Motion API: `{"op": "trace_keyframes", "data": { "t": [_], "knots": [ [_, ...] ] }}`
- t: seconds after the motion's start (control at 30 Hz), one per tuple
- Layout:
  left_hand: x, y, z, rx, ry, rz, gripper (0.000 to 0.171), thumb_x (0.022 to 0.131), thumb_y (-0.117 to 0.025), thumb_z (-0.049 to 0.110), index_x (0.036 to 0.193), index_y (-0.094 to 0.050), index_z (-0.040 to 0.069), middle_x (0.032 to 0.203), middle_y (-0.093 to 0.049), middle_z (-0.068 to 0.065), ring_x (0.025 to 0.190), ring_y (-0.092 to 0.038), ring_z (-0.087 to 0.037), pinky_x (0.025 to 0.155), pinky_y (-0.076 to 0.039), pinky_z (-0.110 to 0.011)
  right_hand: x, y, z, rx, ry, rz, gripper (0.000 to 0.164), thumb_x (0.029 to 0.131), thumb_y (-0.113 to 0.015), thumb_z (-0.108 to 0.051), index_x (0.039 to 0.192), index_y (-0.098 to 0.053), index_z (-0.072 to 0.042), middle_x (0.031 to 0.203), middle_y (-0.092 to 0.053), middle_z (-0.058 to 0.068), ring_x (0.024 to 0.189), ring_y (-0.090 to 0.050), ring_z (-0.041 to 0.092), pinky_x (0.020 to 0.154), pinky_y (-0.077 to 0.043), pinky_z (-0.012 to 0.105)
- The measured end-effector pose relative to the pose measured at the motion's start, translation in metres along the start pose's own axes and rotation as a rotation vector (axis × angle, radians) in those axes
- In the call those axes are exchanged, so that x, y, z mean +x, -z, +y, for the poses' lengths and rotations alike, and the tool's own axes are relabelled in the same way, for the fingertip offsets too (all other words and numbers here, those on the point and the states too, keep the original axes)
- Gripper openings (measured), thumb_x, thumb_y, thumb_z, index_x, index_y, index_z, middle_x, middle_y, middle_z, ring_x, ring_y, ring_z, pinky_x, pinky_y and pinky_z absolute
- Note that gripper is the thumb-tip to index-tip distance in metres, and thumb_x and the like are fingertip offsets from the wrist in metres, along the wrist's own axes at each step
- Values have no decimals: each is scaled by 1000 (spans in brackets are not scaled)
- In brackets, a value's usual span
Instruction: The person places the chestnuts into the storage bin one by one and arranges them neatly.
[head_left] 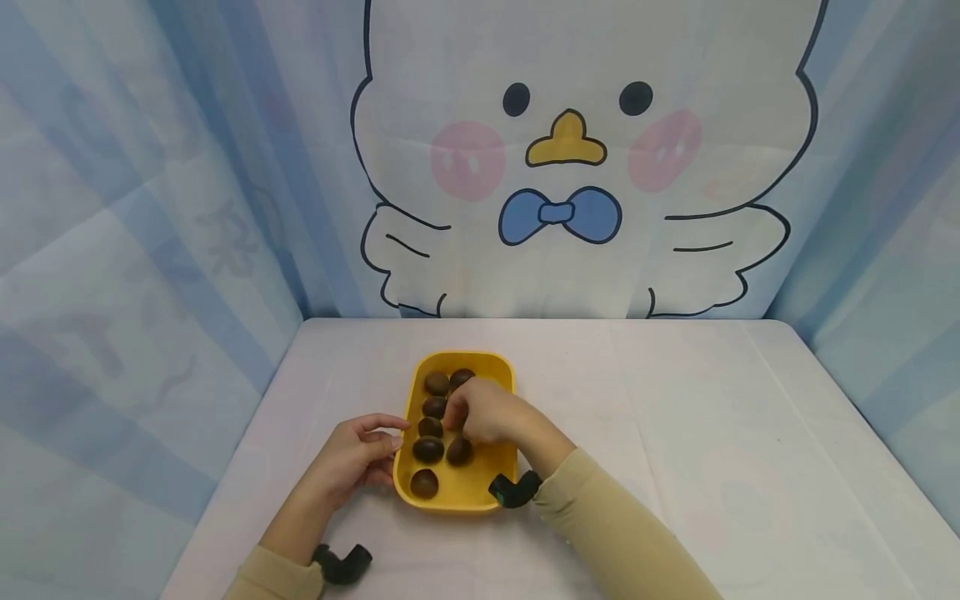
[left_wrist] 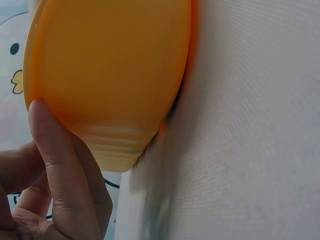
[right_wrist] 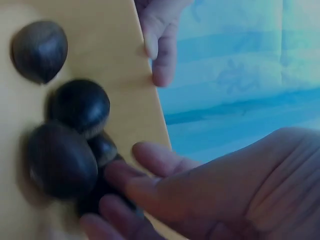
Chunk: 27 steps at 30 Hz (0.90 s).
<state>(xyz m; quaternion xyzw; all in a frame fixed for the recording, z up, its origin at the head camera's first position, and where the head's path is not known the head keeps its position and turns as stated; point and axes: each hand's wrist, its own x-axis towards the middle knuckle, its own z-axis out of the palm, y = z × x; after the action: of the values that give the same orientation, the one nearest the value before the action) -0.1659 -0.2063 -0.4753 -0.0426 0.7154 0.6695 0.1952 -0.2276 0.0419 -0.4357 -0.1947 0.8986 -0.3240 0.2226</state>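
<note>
A yellow tray holds several brown chestnuts, most of them in a rough column along its left side. My left hand is at the tray's left side, with fingertips touching the outer wall and rim. My right hand reaches down into the tray from the right. Its thumb and fingers are bent and apart, close among the chestnuts; in the right wrist view they partly cover a dark chestnut. Just below these fingers lies another chestnut.
The tray stands on a table with a white cloth. A pale curtain with a cartoon character hangs behind the table, and bluish curtains line both sides. Each wrist carries a black camera mount.
</note>
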Motion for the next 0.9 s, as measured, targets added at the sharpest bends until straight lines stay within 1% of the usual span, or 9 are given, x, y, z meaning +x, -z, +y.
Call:
{"op": "trace_keyframes", "data": {
  "t": [0.13, 0.23, 0.33, 0.43, 0.5, 0.63, 0.73, 0.9],
  "knots": [
    [-1, -1, 1, 6, 7, 6, 40, 104, -67, 10, 142, -62, -2, 95, -78, -5, 67, -71, -14, 61, -65, -29, -2, 6, -1, 3, 4, 13, 33, 87, -66, 13, 101, -82, -14, 101, -76, -1, 94, -67, 17, 89, -63, 36],
    [-1, -2, 2, 12, 12, 12, 40, 104, -68, 11, 142, -62, -1, 96, -79, -5, 68, -73, -15, 61, -65, -29, -6, 12, -2, 28, 15, 21, 34, 88, -64, 13, 104, -81, -12, 105, -77, -1, 97, -68, 17, 93, -64, 38],
    [-1, -2, 2, 17, 18, 19, 41, 104, -68, 11, 143, -62, 0, 96, -79, -5, 69, -73, -16, 62, -66, -30, -10, 18, -2, 60, 22, 30, 34, 89, -64, 12, 106, -82, -11, 107, -78, 0, 99, -69, 17, 92, -64, 37],
    [-1, -2, 2, 18, 22, 21, 41, 104, -68, 12, 143, -62, 0, 97, -79, -6, 70, -73, -16, 62, -66, -30, -13, 22, -1, 85, 25, 41, 31, 91, -67, 9, 107, -82, -12, 109, -79, 1, 100, -70, 18, 92, -63, 38],
    [0, -2, 2, 16, 23, 20, 41, 104, -68, 11, 143, -62, 0, 97, -79, -6, 70, -74, -16, 62, -66, -30, -15, 24, -1, 105, 10, 48, 30, 93, -68, 7, 109, -82, -14, 111, -78, 0, 100, -69, 18, 93, -63, 38],
    [0, -2, 1, 12, 21, 16, 41, 104, -69, 12, 143, -62, 0, 96, -79, -5, 70, -74, -16, 62, -66, -30, -17, 28, 2, 136, -15, 62, 31, 95, -66, 7, 110, -81, -16, 114, -76, -3, 105, -67, 20, 93, -61, 39],
    [1, -1, 0, 9, 17, 14, 41, 104, -69, 12, 143, -62, 0, 96, -79, -5, 70, -73, -16, 62, -66, -30, -19, 31, 5, 139, -9, 68, 33, 94, -63, 8, 111, -81, -15, 117, -76, -1, 106, -67, 21, 92, -62, 38],
    [1, -1, 0, 5, 13, 12, 40, 104, -69, 11, 142, -63, 0, 96, -79, -5, 69, -73, -16, 62, -66, -30, -23, 38, 8, 143, 2, 79, 33, 92, -64, 10, 110, -81, -12, 117, -77, 3, 102, -71, 20, 87, -65, 35]
  ]
}}
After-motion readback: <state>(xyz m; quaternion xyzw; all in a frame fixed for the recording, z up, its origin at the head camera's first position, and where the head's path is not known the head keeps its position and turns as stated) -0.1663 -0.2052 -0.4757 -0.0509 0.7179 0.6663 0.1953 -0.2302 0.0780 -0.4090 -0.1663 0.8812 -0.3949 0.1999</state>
